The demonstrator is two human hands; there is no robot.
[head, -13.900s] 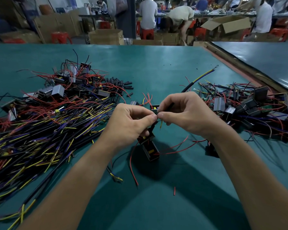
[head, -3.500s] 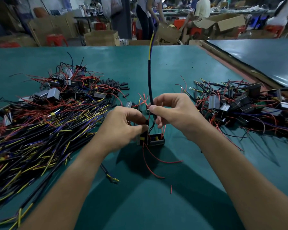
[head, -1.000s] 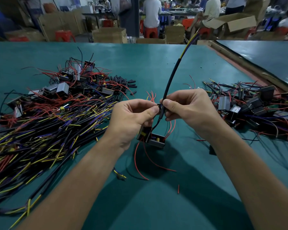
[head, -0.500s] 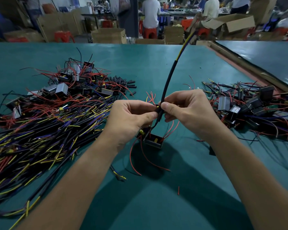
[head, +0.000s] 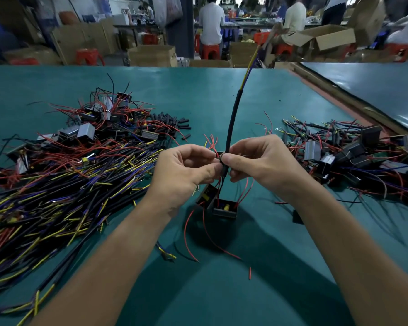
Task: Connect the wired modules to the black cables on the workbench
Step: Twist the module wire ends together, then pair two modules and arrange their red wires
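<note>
Head view: the two hands are together at the centre, fingertips meeting; the left hand (head: 184, 175) and the right hand (head: 262, 165) each pinch the lower end of one black cable (head: 231, 123) between thumb and forefinger; the cable's long axis is close to upright, rising from the pinch and leaning slightly right, its free end with yellow and purple wires pointing up and away from the person; thin red wires run down from the pinch to a small black module (head: 224, 209) just below the hands, open side up, on the green workbench (head: 198, 90); a second module (head: 206, 196) is touching its left side, tilted; left of the left hand lies one large heap of black cables (head: 57, 196); beyond it, a pile of modules (head: 104, 123) and loose short black sleeves (head: 174, 121), too many to count; right of the right hand, another tangle of wired modules (head: 351, 161); one red wire scrap (head: 250, 272) lies between the forearms
</note>
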